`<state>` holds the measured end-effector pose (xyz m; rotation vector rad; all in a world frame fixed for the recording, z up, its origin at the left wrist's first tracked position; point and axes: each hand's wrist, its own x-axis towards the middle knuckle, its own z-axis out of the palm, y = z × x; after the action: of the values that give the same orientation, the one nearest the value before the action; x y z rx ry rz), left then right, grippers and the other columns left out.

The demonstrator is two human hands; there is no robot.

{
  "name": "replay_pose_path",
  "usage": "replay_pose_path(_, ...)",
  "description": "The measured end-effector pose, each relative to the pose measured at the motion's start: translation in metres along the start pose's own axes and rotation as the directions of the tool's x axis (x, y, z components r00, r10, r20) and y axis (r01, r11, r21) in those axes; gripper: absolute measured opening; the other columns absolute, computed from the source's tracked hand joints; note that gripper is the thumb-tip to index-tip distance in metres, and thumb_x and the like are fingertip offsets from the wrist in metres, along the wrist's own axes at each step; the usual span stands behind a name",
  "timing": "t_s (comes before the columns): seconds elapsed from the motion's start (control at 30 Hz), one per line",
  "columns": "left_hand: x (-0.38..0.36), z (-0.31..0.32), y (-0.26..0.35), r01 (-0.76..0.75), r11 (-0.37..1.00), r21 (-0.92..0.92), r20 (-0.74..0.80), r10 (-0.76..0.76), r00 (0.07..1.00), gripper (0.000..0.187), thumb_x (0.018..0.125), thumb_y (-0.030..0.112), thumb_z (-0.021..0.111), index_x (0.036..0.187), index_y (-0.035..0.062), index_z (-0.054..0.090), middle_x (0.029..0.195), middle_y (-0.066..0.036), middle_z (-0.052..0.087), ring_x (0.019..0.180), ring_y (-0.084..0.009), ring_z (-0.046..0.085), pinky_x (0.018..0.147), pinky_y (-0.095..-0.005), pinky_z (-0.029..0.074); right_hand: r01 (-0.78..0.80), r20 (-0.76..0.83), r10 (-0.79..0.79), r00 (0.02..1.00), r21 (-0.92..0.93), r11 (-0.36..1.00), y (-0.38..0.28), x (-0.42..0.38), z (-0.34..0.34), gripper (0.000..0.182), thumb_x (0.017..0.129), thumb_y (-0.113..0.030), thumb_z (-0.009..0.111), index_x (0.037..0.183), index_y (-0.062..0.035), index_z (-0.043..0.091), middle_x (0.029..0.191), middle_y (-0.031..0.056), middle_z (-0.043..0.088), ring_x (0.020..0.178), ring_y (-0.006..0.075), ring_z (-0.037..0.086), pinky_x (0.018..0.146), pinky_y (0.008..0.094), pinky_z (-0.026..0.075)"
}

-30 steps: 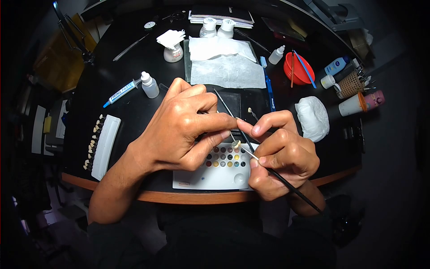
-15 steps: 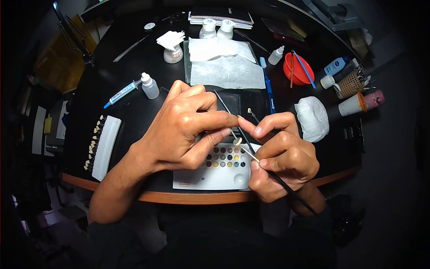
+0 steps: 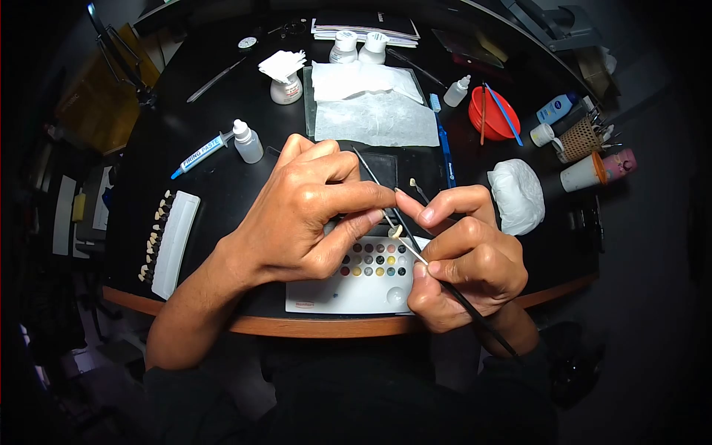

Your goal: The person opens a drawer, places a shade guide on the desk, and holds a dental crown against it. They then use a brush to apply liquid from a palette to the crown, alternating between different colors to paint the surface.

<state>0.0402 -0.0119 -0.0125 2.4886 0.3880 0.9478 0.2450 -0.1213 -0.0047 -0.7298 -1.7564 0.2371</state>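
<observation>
My left hand (image 3: 311,204) is closed, thumb and index finger pinching a thin metal holder (image 3: 387,219). At its lower end sits a small cream-coloured tooth crown (image 3: 396,232). My right hand (image 3: 471,259) is closed around a fine brush (image 3: 478,315) with a black handle and pale ferrule, its tip right at the crown. A second thin dark rod (image 3: 372,172) slants past my left fingertips toward my right hand. Below lies a white palette (image 3: 337,297) with rows of coloured wells, partly hidden by both hands.
A tooth shade guide (image 3: 178,245), a firing paste syringe (image 3: 202,156) and a dropper bottle (image 3: 248,142) lie left. Behind are white tissue sheets (image 3: 374,122). To the right are a toothbrush (image 3: 445,152), a red bowl (image 3: 493,126) and a wad of white tissue (image 3: 517,196).
The crown has turned slightly, showing a narrower side, and the brush tip has shifted a little with it. Both hands stay almost in place.
</observation>
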Motion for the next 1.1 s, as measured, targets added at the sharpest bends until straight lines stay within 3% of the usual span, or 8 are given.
replay_pose_path(0.73,-0.0017,-0.0026,0.004,0.025,0.995,0.092,0.056,-0.03,0.998,0.025,0.082,0.013,0.074,0.105,0.0132,0.083,0.069,-0.001,0.051,0.07,-0.0178,0.045,0.074,-0.0377,0.03,-0.028,0.011,0.029,1.0,-0.024,0.999,0.001,-0.0011,0.0035,0.021,0.062,0.008,0.071,0.072,-0.0041,0.057,0.07,0.0053,0.058,0.089,0.0315,0.068,0.075,0.0412,0.059)
replay_pose_path(1.1,-0.0018,-0.0028,0.004,0.026,0.995,0.095,0.062,-0.032,0.998,0.024,0.082,0.012,0.074,0.105,0.0131,0.083,0.069,-0.001,0.051,0.07,-0.0178,0.045,0.074,-0.0378,0.03,-0.019,0.025,0.02,1.0,-0.016,1.0,-0.0002,-0.0005,0.0033,0.021,0.064,0.009,0.071,0.072,-0.0039,0.056,0.071,0.006,0.059,0.09,0.0316,0.068,0.081,0.0437,0.063)
